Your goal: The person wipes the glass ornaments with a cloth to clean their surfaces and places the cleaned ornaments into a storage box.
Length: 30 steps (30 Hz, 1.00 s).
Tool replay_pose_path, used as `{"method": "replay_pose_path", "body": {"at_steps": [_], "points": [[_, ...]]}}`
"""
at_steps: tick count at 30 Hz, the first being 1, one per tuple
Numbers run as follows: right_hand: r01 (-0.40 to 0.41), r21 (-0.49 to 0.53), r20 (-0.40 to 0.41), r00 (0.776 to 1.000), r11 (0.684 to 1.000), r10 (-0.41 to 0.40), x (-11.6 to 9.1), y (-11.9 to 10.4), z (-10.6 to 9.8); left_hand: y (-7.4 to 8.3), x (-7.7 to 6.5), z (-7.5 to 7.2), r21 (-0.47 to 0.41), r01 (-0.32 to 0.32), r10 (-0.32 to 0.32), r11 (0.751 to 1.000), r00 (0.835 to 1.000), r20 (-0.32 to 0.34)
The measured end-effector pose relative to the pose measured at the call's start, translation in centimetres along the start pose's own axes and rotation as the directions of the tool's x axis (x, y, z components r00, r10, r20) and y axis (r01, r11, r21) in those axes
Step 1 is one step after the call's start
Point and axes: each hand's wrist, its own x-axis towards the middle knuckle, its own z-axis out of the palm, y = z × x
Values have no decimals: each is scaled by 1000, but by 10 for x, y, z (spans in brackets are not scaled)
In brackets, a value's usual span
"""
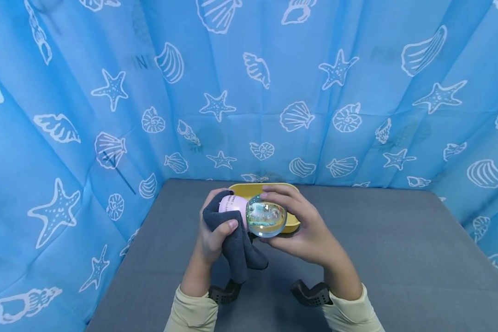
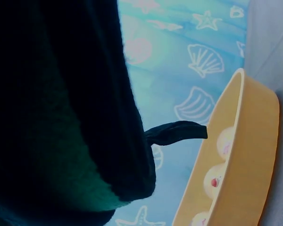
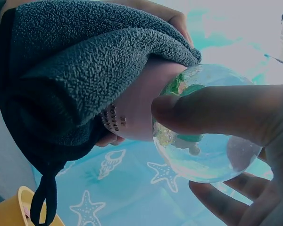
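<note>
A snow globe (image 1: 266,219) with a clear glass ball and a pink base (image 1: 234,205) is held up in front of me, lying on its side. My left hand (image 1: 214,237) grips the pink base through a dark grey-blue towel (image 1: 237,251), whose loose end hangs below. Around the glass ball curl the thumb and fingers of my right hand (image 1: 305,226). Green and pale figures show inside the glass in the right wrist view, along with raised lettering (image 3: 114,118) on the base. The towel (image 2: 99,94) fills much of the left wrist view and hides the left hand there.
Behind the hands, a yellow tray (image 2: 259,136) sits on the grey table (image 1: 382,249). Several round whitish things (image 2: 216,181) lie in it. A blue curtain (image 1: 249,92) with white shells and starfish hangs along the table's far edge and sides.
</note>
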Motion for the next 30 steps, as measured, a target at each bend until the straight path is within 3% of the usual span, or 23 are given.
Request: {"method": "replay_pose_path", "body": {"at_steps": [8,17,25,30], "points": [[5,81,-6,1000,997,-4,0,5,2,-2,-2,-3,-41,17,-16,999,1000,17],[-107,117,-67,991,987,115,-3,10,3,0,0,-3,-40,6,-5,999,999,44],[-314,130,-106,939,940,328,-3,7,7,0,0,-2,-23,38,-37,999,998,42],[-398,183,-119,899,899,422,-7,28,11,2,-1,-1,38,58,-59,998,997,41]]}}
